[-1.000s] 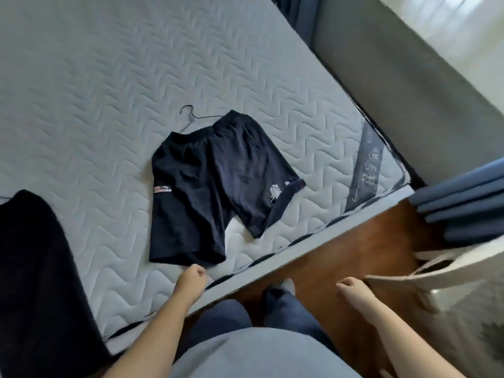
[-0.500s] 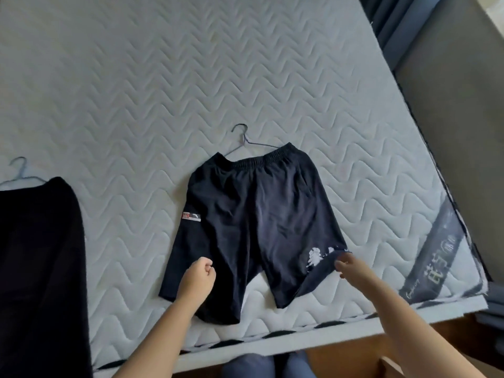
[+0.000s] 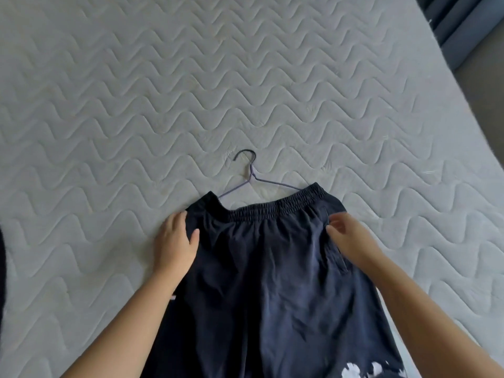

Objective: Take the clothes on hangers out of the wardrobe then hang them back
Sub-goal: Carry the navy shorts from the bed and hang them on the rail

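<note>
Dark navy shorts (image 3: 272, 268) lie flat on the quilted mattress (image 3: 136, 105), waistband toward the far side. A thin wire hanger (image 3: 252, 175) sticks out of the waistband, its hook pointing away from me. My left hand (image 3: 174, 241) rests flat at the shorts' left waist edge, fingers straight, thumb on the fabric. My right hand (image 3: 349, 236) is over the right side near the pocket, fingers bent toward the cloth; whether they pinch it is unclear.
The pale mattress spreads wide on all sides. A strip of another dark garment (image 3: 2, 268) shows at the left edge. Blue curtains (image 3: 461, 28) and a grey floor strip lie at the upper right.
I have leaned in over the bed. Both hands moved up from the shorts' leg hems to the waistband sides, and the left fist has opened flat.
</note>
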A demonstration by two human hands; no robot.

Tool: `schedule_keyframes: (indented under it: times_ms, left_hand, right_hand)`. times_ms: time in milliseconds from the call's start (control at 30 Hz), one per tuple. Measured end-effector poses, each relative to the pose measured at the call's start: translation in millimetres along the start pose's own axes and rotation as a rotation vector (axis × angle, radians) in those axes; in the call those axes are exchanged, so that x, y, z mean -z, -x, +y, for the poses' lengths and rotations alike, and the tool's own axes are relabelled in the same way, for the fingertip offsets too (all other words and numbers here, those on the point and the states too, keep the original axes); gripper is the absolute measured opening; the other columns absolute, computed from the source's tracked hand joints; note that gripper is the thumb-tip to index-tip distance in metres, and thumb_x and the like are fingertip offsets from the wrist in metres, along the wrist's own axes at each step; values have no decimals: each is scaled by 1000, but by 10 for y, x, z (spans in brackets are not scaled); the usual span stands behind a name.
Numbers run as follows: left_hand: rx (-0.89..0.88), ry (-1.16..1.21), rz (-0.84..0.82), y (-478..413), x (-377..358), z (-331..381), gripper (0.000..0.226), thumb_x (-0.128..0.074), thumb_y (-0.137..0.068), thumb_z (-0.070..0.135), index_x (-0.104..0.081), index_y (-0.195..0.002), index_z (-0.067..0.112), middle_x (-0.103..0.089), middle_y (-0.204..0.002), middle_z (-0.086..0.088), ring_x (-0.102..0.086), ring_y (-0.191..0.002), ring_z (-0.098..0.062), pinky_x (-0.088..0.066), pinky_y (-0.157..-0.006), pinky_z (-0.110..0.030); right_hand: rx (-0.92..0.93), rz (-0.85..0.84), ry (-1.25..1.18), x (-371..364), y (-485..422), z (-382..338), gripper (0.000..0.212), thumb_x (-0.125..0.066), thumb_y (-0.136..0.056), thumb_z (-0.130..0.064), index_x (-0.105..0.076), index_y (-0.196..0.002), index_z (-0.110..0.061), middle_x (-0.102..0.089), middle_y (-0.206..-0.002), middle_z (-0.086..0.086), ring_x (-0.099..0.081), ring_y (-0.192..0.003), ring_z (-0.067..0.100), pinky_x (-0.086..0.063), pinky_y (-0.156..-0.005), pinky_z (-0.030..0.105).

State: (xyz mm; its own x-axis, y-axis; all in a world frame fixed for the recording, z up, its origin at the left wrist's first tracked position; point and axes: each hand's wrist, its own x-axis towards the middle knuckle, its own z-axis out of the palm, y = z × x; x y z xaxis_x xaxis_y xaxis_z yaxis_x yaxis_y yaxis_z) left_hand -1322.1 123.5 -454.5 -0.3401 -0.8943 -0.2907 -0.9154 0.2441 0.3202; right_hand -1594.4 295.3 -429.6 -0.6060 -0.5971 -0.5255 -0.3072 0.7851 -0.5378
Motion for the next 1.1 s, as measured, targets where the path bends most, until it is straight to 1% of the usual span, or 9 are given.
schedule_keyframes:
  times_ms: [133, 300, 467, 600, 733, 867, 933, 1033, 1100]
  left_hand:
    - [132, 104, -63, -427, -201, -97, 56, -51, -91, 25, -31, -139, 4, -34, -145, -19, -33, -134, -33, -29, -109, -42]
    - [187, 61, -55, -646, -377, -115, 42, -50, -91, 28, -48, -128, 6, -49, -127, -19, -40, -121, -36, -33, -100, -42]
    - [206, 14, -83, -710, -414, -167, 39, -49, -91, 32, -49, -124, 10, -52, -125, -14, -44, -117, -36, -37, -96, -42]
    - [250, 123, -160, -668, -336, -268, 29, -50, -89, 38, -53, -105, 14, -61, -106, -9, -56, -96, -30, -48, -83, -42]
    - [255, 165, -197, -342, -117, -282, 28, -51, -89, 40, -54, -101, 15, -62, -97, -2, -59, -90, -26, -48, -77, -36]
    - [275, 244, -210, 215, 166, -322, 22, -54, -88, 36, -53, -99, 17, -56, -90, 6, -59, -95, -25, -45, -74, -30]
    - [300, 273, -243, 550, 282, -397, 21, -56, -88, 34, -53, -101, 19, -58, -93, 4, -60, -99, -25, -44, -75, -30]
    - [350, 289, -272, 1129, 441, -532, 35, -58, -87, 34, -54, -116, 14, -63, -110, -4, -59, -105, -26, -44, -78, -30]
    - [361, 295, -269, 1527, 528, -593, 33, -59, -87, 31, -55, -114, 13, -64, -106, -3, -60, -100, -24, -42, -74, -28]
  right_hand:
    - [34, 85, 10, -91, -590, -77, 41, -52, -89, -19, -46, -128, -6, -50, -130, 16, -51, -117, 29, -38, -97, 32]
    - [-12, 76, 190, -198, -1036, -10, 57, -53, -88, -24, -33, -139, -10, -36, -142, 16, -38, -127, 36, -33, -107, 46]
    - [-56, 81, 363, -357, -1065, 62, 48, -56, -86, -32, -44, -124, -4, -44, -129, 17, -39, -120, 36, -37, -96, 44]
    - [-128, -29, 385, -316, -999, 76, 45, -57, -83, -35, -50, -113, -2, -51, -119, 18, -49, -112, 36, -43, -90, 41]
    - [-124, 34, 271, -252, -682, 72, 35, -60, -82, -28, -55, -100, 2, -56, -108, 20, -55, -100, 37, -42, -78, 38]
    - [-89, 93, 177, -230, -104, 116, 20, -63, -79, -21, -55, -85, -4, -58, -99, 18, -55, -97, 37, -38, -74, 37]
    - [-91, 89, 119, -214, 256, 149, 16, -65, -77, -18, -50, -76, -11, -54, -87, 11, -56, -92, 35, -35, -69, 33]
    - [-90, 55, 93, -198, 853, 217, 15, -65, -76, -17, -50, -73, -15, -50, -82, 3, -53, -88, 28, -33, -68, 32]
    - [-86, 33, 84, -181, 1236, 299, 15, -65, -76, -16, -51, -72, -14, -51, -82, 3, -52, -85, 26, -33, -68, 32]
